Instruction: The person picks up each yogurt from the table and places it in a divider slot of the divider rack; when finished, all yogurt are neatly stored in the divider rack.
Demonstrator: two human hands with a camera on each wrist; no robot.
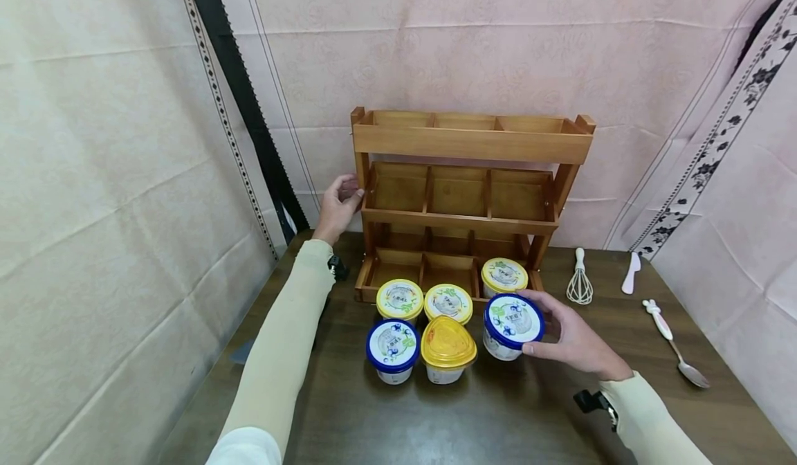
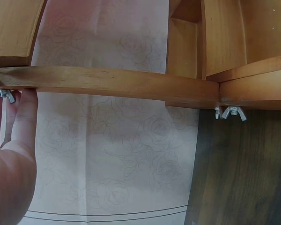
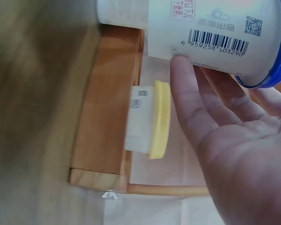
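Gripping the held tub (image 1: 512,330) with the blue lid, the right hand (image 1: 569,337) has its thumb on the near side and its fingers at the far side, opened only as wide as the tub needs. In the right wrist view one fingertip lies at the bottom edge, probably for supporting the weight, and the tub seems raised from the table (image 1: 467,423), just in front of the wooden rack (image 1: 473,143). The lid is on, so the contents cannot be seen.

Behind it, a yellow-lidded tub (image 1: 505,276) stands in the right compartment of the lowest tier; the front rail (image 3: 103,108) probably prevents it from sliding out. The left hand (image 1: 339,205) is at the left upright (image 2: 122,84) of the rack, likely to steady it. Its fingers reach the wood beside a wing nut (image 2: 3,95), but the fingertips are hidden, so I cannot tell if they close around it or only touch.

To the left of the held tub, four lidded containers stand close together: two round yellow tubs (image 1: 400,299) behind, a second blue tub (image 1: 394,351) and a three-cornered yellow lid (image 1: 448,342) in front. Further right lie a whisk (image 1: 580,285), a white spreader (image 1: 631,273) and a spoon (image 1: 675,344), perhaps placed aside to leave space for the hands.
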